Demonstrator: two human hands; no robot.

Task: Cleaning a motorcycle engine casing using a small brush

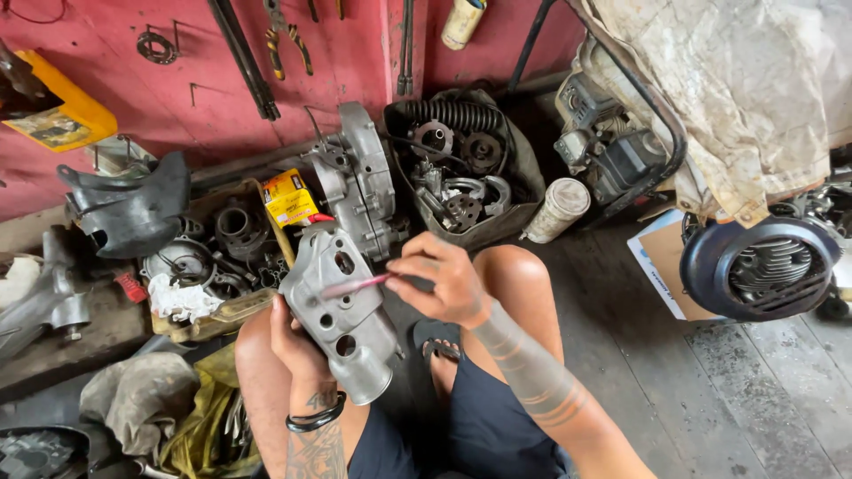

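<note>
The person sits on the wooden floor (710, 390) with knees bent. The left hand (297, 341) grips a grey metal engine part (342, 306) from behind, fingers wrapped tight round its edge, and holds it up over the left knee. The part is tilted, with round holes on its face.

The right hand (444, 279) pinches a thin pink stick (355, 286), maybe a small brush, between thumb and fingers. The tip of the stick touches the face of the metal part, near its middle.

Just behind the part, by the red wall (177, 80), sits a tray of dark old engine bits (222, 257) with a yellow box (288, 200) at its far corner. A bigger grey casing (359, 177) leans there too. Next to it is a bag of gears and springs (461, 168). A white roll (557, 209) stands near the bag. At the right edge of the floor is a round blue fan cover (759, 266).
</note>
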